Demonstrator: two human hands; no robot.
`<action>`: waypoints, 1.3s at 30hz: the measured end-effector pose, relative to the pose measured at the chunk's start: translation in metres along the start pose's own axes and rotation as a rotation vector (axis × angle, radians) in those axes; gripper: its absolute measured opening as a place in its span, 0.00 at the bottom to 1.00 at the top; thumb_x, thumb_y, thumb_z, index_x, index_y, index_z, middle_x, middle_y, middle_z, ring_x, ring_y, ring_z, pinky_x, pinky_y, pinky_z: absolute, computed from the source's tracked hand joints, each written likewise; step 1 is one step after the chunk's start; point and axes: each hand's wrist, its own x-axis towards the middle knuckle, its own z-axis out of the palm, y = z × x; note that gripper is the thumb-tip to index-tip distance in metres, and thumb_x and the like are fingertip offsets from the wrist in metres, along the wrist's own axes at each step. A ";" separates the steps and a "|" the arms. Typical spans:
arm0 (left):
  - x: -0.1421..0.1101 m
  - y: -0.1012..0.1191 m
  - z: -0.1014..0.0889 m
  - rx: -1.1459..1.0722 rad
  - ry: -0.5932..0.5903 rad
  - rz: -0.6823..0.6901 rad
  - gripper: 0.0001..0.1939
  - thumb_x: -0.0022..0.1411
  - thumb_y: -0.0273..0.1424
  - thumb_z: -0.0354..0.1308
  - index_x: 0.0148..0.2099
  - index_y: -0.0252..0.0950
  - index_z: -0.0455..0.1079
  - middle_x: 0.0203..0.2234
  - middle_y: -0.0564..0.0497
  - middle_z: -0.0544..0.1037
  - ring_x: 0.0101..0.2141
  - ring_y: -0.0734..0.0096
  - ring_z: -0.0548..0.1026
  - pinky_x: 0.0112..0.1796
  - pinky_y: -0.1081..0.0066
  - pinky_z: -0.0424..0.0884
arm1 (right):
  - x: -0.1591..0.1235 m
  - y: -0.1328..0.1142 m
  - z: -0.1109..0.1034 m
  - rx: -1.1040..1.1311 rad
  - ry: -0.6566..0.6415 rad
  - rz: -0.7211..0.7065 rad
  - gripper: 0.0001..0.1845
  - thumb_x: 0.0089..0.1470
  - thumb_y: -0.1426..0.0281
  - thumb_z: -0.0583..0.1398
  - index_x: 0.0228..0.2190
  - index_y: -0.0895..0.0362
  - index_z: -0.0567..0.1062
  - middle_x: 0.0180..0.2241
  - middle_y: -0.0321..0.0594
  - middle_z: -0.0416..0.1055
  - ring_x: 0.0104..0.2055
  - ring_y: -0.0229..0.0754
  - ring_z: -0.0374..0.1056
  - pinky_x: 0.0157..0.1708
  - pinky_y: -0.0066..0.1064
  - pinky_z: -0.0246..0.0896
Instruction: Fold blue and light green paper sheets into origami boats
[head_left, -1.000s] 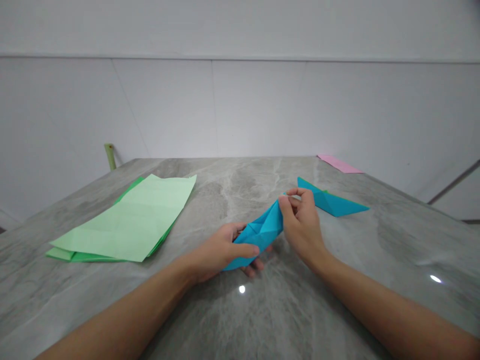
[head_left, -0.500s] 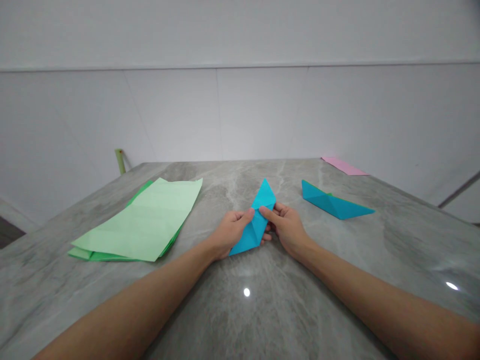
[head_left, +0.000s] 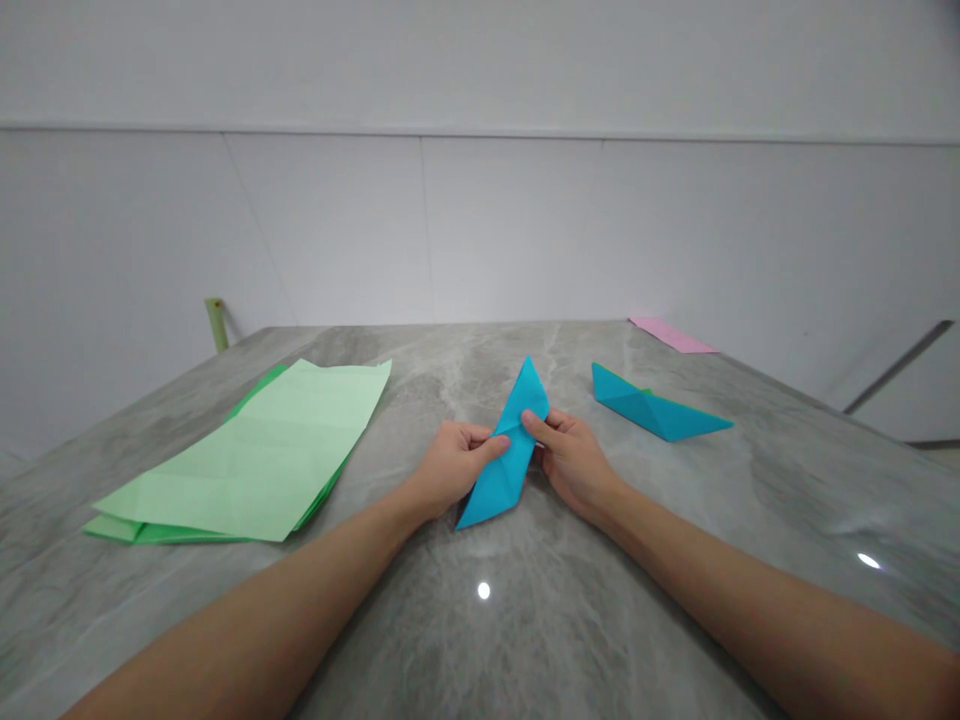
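A folded blue paper boat (head_left: 508, 450) stands pointed away from me at the middle of the grey marble table (head_left: 480, 620). My left hand (head_left: 448, 468) pinches its left side with thumb and fingers closed. My right hand (head_left: 571, 462) pinches its right side, thumb on the paper near the middle fold. A second blue paper boat (head_left: 654, 407) lies on the table to the right, beyond my right hand and apart from it.
A stack of light green paper sheets (head_left: 255, 450) lies on the left of the table. A pink sheet (head_left: 671, 335) rests at the far right corner. A white wall stands behind the table's far edge.
The boat was held low and lying sideways; both hands have turned it so one tip points away, and now grip it at the middle on both sides.
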 end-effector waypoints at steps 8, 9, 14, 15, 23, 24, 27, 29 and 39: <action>0.001 0.002 0.002 0.229 0.113 0.140 0.22 0.57 0.47 0.54 0.21 0.35 0.62 0.16 0.56 0.61 0.20 0.77 0.57 0.21 0.74 0.53 | 0.000 0.004 0.001 -0.037 -0.038 -0.038 0.17 0.37 0.59 0.72 0.27 0.58 0.78 0.24 0.36 0.75 0.27 0.39 0.68 0.35 0.34 0.65; 0.001 0.003 0.002 0.296 0.125 0.181 0.23 0.59 0.46 0.53 0.20 0.35 0.59 0.16 0.57 0.58 0.20 0.78 0.56 0.21 0.74 0.52 | 0.000 0.006 0.000 -0.052 -0.029 -0.047 0.18 0.38 0.58 0.71 0.26 0.58 0.77 0.23 0.36 0.74 0.26 0.38 0.67 0.34 0.34 0.64; -0.003 0.004 0.002 0.408 0.051 0.257 0.23 0.60 0.46 0.50 0.20 0.36 0.55 0.16 0.57 0.55 0.20 0.78 0.54 0.20 0.74 0.50 | 0.002 0.009 -0.003 -0.109 0.056 -0.071 0.24 0.43 0.49 0.67 0.18 0.57 0.70 0.16 0.32 0.65 0.20 0.34 0.57 0.23 0.30 0.56; -0.003 0.004 0.002 0.385 0.009 0.238 0.23 0.60 0.46 0.50 0.20 0.36 0.57 0.16 0.57 0.56 0.19 0.77 0.55 0.20 0.74 0.51 | 0.002 0.010 -0.003 -0.117 0.053 -0.068 0.25 0.43 0.49 0.67 0.18 0.57 0.69 0.16 0.31 0.63 0.19 0.34 0.56 0.22 0.29 0.55; -0.001 0.000 0.000 0.337 0.054 0.219 0.25 0.60 0.49 0.50 0.20 0.36 0.58 0.16 0.56 0.59 0.19 0.78 0.56 0.20 0.75 0.53 | -0.004 0.006 -0.001 -0.237 -0.052 -0.083 0.22 0.46 0.51 0.66 0.22 0.57 0.70 0.17 0.30 0.62 0.20 0.33 0.55 0.21 0.28 0.49; -0.001 0.000 -0.001 0.326 0.108 0.228 0.25 0.60 0.49 0.51 0.21 0.35 0.59 0.16 0.56 0.60 0.20 0.77 0.57 0.20 0.75 0.54 | -0.006 0.005 0.000 -0.285 -0.075 -0.089 0.22 0.46 0.52 0.66 0.22 0.57 0.70 0.17 0.30 0.61 0.20 0.33 0.54 0.21 0.28 0.48; 0.000 0.002 -0.001 0.291 0.249 0.246 0.23 0.61 0.48 0.50 0.22 0.35 0.61 0.17 0.56 0.60 0.20 0.77 0.57 0.21 0.75 0.55 | -0.012 -0.001 0.004 -0.446 -0.175 -0.089 0.23 0.45 0.52 0.66 0.19 0.57 0.68 0.16 0.30 0.61 0.20 0.33 0.54 0.21 0.28 0.47; -0.001 0.003 -0.001 0.281 0.288 0.251 0.23 0.62 0.47 0.50 0.22 0.35 0.59 0.17 0.56 0.59 0.20 0.77 0.57 0.21 0.75 0.55 | -0.015 -0.004 0.006 -0.510 -0.225 -0.081 0.24 0.45 0.51 0.66 0.18 0.57 0.67 0.16 0.31 0.62 0.20 0.33 0.54 0.21 0.28 0.48; 0.000 0.001 0.005 0.286 0.363 0.248 0.21 0.64 0.43 0.48 0.23 0.36 0.58 0.18 0.56 0.61 0.22 0.75 0.58 0.24 0.73 0.55 | -0.017 -0.001 0.004 -0.616 -0.271 -0.051 0.24 0.48 0.50 0.62 0.17 0.56 0.66 0.15 0.32 0.61 0.18 0.33 0.55 0.20 0.27 0.47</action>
